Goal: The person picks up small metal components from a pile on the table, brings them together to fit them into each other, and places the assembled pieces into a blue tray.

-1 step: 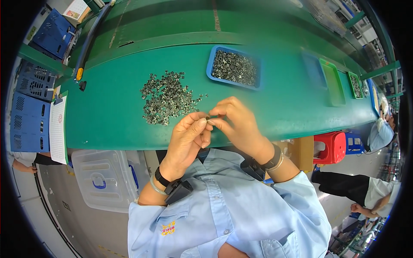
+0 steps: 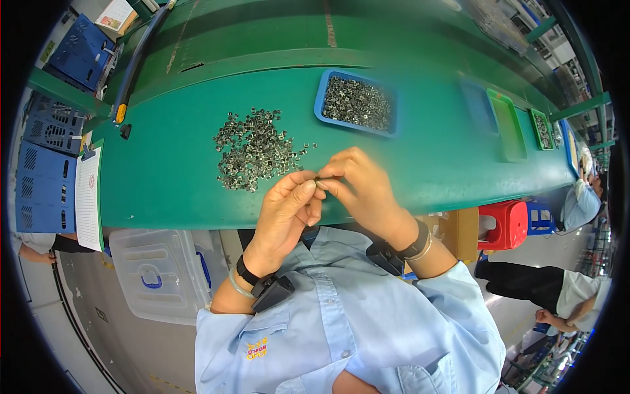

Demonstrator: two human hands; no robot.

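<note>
Although I see no clear shift, which leaves the handling where it was, the left grip (image 2: 286, 209) and right grip (image 2: 359, 189) pinch closed on one part (image 2: 317, 180), above the bench (image 2: 164, 190), near the pile (image 2: 256, 155).

On the bench (image 2: 164, 190), a loose heap of small metal parts (image 2: 259, 154) lies left of a filled tray (image 2: 355, 129), which sits farther back. Toward the right end, another tray (image 2: 510, 128) stands beside a smaller tray (image 2: 535, 131), seemingly holding similar pieces. A clipboard (image 2: 88, 203) borders the left end, crates (image 2: 46, 190) beyond it.
</note>
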